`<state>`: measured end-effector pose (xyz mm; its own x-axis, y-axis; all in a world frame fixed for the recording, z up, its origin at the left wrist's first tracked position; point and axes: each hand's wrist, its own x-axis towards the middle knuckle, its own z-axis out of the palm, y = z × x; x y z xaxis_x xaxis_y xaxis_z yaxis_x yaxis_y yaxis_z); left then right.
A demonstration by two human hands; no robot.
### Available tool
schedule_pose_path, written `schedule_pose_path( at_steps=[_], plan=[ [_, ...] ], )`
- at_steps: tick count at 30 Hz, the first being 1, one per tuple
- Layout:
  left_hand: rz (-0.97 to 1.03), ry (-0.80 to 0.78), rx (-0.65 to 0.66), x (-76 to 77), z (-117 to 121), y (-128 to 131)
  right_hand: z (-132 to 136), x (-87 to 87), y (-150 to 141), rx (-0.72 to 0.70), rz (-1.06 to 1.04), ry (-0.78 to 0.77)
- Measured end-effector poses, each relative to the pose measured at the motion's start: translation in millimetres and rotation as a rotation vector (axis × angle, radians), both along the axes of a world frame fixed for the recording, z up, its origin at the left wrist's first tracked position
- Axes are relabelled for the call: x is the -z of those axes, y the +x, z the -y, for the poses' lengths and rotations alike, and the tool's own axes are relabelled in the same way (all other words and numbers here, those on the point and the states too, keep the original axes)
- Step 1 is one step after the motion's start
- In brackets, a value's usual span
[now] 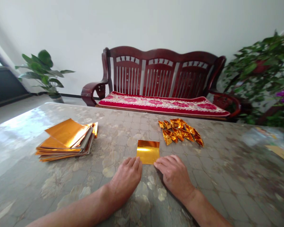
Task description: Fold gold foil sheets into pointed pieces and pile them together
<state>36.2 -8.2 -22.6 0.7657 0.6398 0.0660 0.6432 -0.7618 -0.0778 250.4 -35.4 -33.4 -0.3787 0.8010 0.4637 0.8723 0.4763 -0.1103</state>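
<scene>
Left hand (126,180) and right hand (174,176) flank a foil square (148,152) (no long axis)

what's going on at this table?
A person's left hand and right hand rest on a patterned table top, fingertips at the near edge of a gold foil square. A stack of foil sheets lies to the left; folded gold foil pieces lie beyond, to the right.

Gold foil sq. (148,152) (mirror-shiny); table cover (227,176) grey w/ beige florals; bench cushion (161,104) red/cream.
</scene>
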Motion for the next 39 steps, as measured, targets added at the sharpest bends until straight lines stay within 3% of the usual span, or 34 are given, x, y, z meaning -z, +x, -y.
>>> schedule_pose_path(
  at_steps=[8,13,18,21,28,39],
  plan=[
    [0.001,0.001,-0.047,-0.4,2.0,-6.0,-3.8,2.0,4.3,0.091,-0.061,-0.002],
    [0.055,-0.053,-0.094,-7.1,-8.5,-7.3,-7.6,4.2,4.3,0.116,-0.111,-0.029],
    [0.183,-0.009,-0.323,-12.1,-24.5,-8.9,-9.2,4.0,1.2,0.1,-0.065,-0.033],
    [0.26,-0.063,-0.408,-11.9,-28.8,-8.0,-10.4,4.7,-1.5,0.101,-0.064,-0.031],
    [0.345,-0.163,-0.43,-8.1,-30.5,-4.9,-10.6,7.2,-3.7,0.087,-0.054,-0.044],
    [0.357,-0.158,-0.519,-5.1,-44.8,-12.6,-10.0,5.2,-10.6,0.084,-0.041,-0.05]
  ],
)
